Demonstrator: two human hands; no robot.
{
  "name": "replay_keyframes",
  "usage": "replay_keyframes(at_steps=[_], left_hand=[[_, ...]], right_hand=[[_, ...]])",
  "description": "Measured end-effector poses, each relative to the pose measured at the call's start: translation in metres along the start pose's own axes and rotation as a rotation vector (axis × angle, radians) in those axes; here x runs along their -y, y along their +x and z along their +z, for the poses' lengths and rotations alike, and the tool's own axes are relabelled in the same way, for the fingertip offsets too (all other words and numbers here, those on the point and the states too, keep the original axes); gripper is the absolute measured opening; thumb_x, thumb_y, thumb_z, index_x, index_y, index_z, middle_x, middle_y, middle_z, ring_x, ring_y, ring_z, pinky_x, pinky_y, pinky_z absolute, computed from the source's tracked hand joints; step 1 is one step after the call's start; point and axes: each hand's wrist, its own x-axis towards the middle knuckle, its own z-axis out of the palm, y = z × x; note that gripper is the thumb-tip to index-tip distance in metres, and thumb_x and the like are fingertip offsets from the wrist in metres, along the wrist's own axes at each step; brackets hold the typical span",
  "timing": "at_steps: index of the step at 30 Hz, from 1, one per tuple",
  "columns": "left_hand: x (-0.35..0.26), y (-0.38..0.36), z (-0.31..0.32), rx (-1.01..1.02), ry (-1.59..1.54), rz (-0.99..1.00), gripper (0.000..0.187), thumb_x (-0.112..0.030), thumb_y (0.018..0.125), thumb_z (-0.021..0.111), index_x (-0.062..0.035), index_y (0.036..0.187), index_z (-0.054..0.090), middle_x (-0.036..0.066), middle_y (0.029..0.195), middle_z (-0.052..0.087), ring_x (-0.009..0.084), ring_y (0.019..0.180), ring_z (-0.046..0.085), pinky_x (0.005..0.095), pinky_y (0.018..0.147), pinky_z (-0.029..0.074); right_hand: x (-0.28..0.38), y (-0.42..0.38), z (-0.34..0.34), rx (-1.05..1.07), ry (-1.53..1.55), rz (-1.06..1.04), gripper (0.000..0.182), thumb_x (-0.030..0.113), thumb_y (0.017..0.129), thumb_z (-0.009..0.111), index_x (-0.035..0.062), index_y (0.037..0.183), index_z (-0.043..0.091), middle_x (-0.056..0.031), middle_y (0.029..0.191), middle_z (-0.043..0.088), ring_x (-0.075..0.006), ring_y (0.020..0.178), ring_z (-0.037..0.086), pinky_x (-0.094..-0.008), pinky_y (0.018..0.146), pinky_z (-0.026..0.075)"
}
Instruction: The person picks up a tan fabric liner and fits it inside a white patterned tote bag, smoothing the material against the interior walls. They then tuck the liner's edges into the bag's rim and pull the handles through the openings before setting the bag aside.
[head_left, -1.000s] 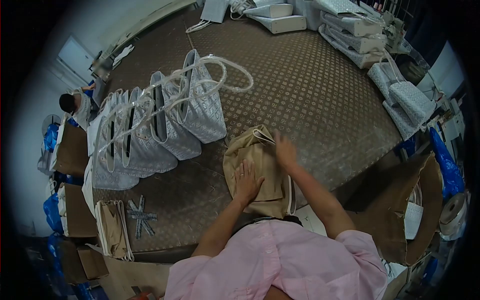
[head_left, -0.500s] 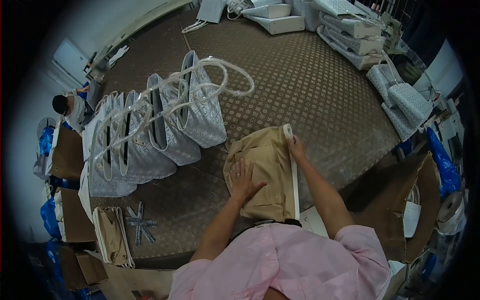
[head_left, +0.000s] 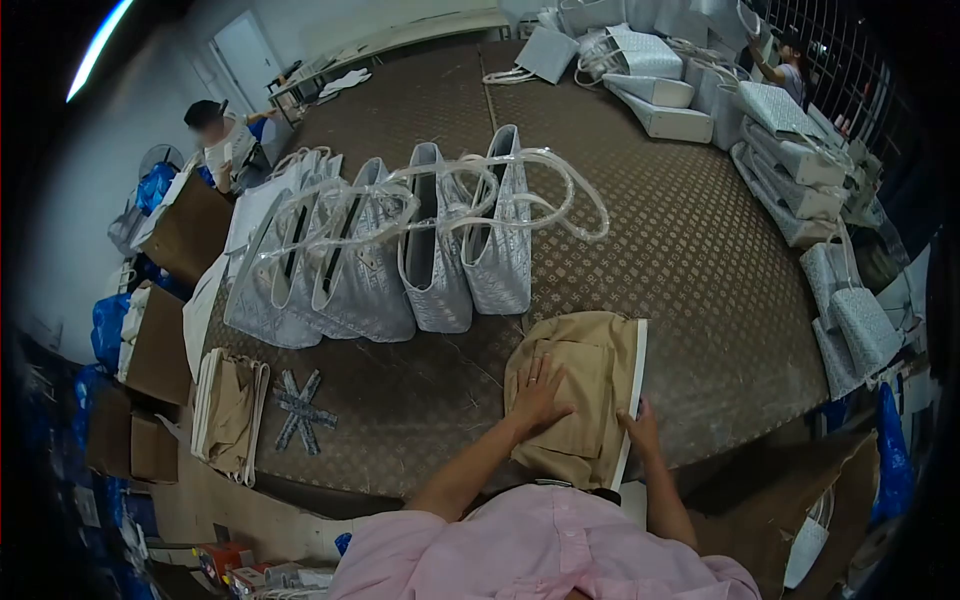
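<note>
A tan cloth bag lining (head_left: 588, 345) with a white band along its right side lies on the brown patterned table in front of me. My left hand (head_left: 540, 400) rests flat on it, fingers spread, a ring on one finger. At the lining's right side, my right hand (head_left: 640, 428) pinches the white band (head_left: 637, 360) between thumb and fingers, roughly halfway down. Several silvery-white tote bags (head_left: 440, 300) with clear-wrapped handles stand in a row beyond my left hand. The lining's lower end meets my pink shirt.
Folded tan linings (head_left: 232, 415) lie at the table's left front corner, beside a crossed bundle of grey strips (head_left: 303, 412). More bags (head_left: 790, 185) are piled along the right edge. An open cardboard box (head_left: 840, 500) stands at lower right. One person (head_left: 230, 145) is at far left, another (head_left: 790, 75) far right.
My right hand has slid down the white band from the lining's top corner to about its middle. The left hand stays flat on the cloth. My view has turned and tilted up somewhat.
</note>
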Motion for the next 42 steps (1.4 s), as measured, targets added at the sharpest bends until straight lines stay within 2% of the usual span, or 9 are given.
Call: replay_keyframes(at_steps=[3, 7, 9, 15, 24, 31, 35, 37, 42], left_hand=[[0.026, 0.035, -0.023, 0.336, -0.246, 0.055, 0.067, -0.045, 0.081, 0.063, -0.0081, 0.134, 0.047, 0.022, 0.145, 0.032, 0.0374, 0.130, 0.037, 0.0451, 0.106, 0.032], [0.027, 0.044, -0.183, -0.756, -0.277, 0.204, 0.036, -0.012, 0.083, 0.061, 0.0048, 0.115, 0.054, 0.025, 0.118, 0.054, 0.0412, 0.111, 0.051, 0.0439, 0.094, 0.042], [0.035, 0.058, -0.230, -0.853, -0.130, 0.228, 0.038, -0.010, 0.084, 0.060, 0.0065, 0.117, 0.052, 0.025, 0.115, 0.054, 0.0419, 0.106, 0.053, 0.0464, 0.090, 0.043], [0.057, 0.106, -0.256, -0.251, -0.095, -0.196, 0.041, -0.015, 0.081, 0.065, 0.0063, 0.113, 0.051, 0.026, 0.103, 0.060, 0.0435, 0.100, 0.056, 0.0501, 0.081, 0.046], [0.065, 0.112, -0.235, -0.346, -0.081, 0.200, 0.047, -0.026, 0.084, 0.065, 0.0010, 0.120, 0.055, 0.024, 0.104, 0.063, 0.0404, 0.099, 0.059, 0.0428, 0.085, 0.046], [-0.019, 0.024, -0.233, -0.141, -0.382, 0.376, 0.037, -0.010, 0.088, 0.059, -0.0031, 0.123, 0.052, 0.021, 0.094, 0.065, 0.0373, 0.084, 0.064, 0.0408, 0.074, 0.048], [-0.034, 0.034, -0.253, 0.231, -0.466, 0.383, 0.058, -0.003, 0.084, 0.059, -0.0046, 0.138, 0.039, 0.018, 0.095, 0.063, 0.0285, 0.081, 0.062, 0.0342, 0.077, 0.047], [-0.036, 0.028, -0.251, 0.313, -0.250, 0.390, 0.069, 0.001, 0.082, 0.056, -0.0056, 0.144, 0.026, 0.020, 0.093, 0.062, 0.0290, 0.081, 0.061, 0.0351, 0.076, 0.047], [-0.043, 0.035, -0.277, 0.622, 0.016, 0.350, 0.095, 0.010, 0.075, 0.048, -0.0088, 0.150, -0.007, 0.027, 0.088, 0.059, 0.0355, 0.080, 0.060, 0.0411, 0.074, 0.046]], right_hand=[[0.028, -0.008, -0.014, -0.015, 0.189, -0.033, 0.065, 0.009, 0.085, 0.062, 0.0040, 0.142, 0.031, -0.0161, 0.120, 0.056, -0.0201, 0.103, 0.057, -0.0307, 0.083, 0.048], [0.053, -0.010, -0.036, -0.330, 0.446, -0.126, 0.067, -0.004, 0.083, 0.052, 0.0077, 0.145, 0.028, -0.0127, 0.112, 0.062, -0.0170, 0.093, 0.060, -0.0261, 0.078, 0.049], [0.026, 0.004, -0.057, -0.429, 0.277, -0.114, 0.060, -0.001, 0.084, 0.054, 0.0079, 0.141, 0.037, -0.0098, 0.109, 0.062, -0.0149, 0.088, 0.058, -0.0261, 0.076, 0.048], [-0.033, -0.003, -0.051, -0.257, -0.012, -0.072, 0.033, 0.010, 0.088, 0.057, -0.0002, 0.119, 0.061, -0.0012, 0.099, 0.063, -0.0095, 0.080, 0.054, -0.0233, 0.073, 0.044], [-0.037, -0.026, -0.064, -0.398, 0.343, -0.086, 0.038, 0.008, 0.086, 0.054, 0.0000, 0.123, 0.059, -0.0073, 0.117, 0.063, -0.0113, 0.100, 0.057, -0.0225, 0.084, 0.043], [-0.062, -0.071, -0.141, -1.064, 0.404, -0.074, 0.040, 0.002, 0.083, 0.049, 0.0016, 0.120, 0.063, -0.0079, 0.107, 0.068, -0.0113, 0.094, 0.060, -0.0255, 0.084, 0.046], [-0.026, -0.077, -0.139, -0.838, 0.180, 0.182, 0.048, 0.008, 0.084, 0.055, 0.0025, 0.132, 0.052, -0.0079, 0.098, 0.062, -0.0129, 0.081, 0.053, -0.0253, 0.075, 0.044], [-0.031, -0.070, -0.129, -0.670, 0.118, 0.040, 0.057, 0.011, 0.085, 0.059, 0.0010, 0.138, 0.043, -0.0086, 0.098, 0.058, -0.0142, 0.080, 0.050, -0.0265, 0.075, 0.044], [-0.016, -0.088, -0.122, -0.463, 0.069, -0.088, 0.072, 0.008, 0.081, 0.062, 0.0024, 0.145, 0.030, -0.0160, 0.130, 0.049, -0.0219, 0.107, 0.053, -0.0287, 0.089, 0.043]])
